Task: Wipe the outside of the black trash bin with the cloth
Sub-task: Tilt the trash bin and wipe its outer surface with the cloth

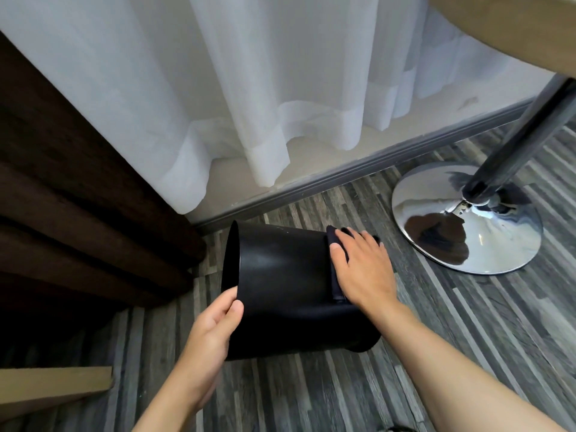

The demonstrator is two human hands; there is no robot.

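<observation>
The black trash bin (280,275) lies tipped on its side over the striped wood floor, its open mouth facing left. My left hand (215,325) grips the bin's rim at the lower left, thumb on the outside. A dark cloth (334,269) is pressed flat against the bin's outer wall near its base end. My right hand (361,269) lies on top of the cloth with fingers spread, covering most of it.
A chrome pedestal base (467,219) and its pole (523,135) of a round table stand to the right. White sheer curtains (249,88) hang behind, above a grey baseboard. Dark brown drapes (78,182) fill the left. A wooden board edge (56,381) sits bottom left.
</observation>
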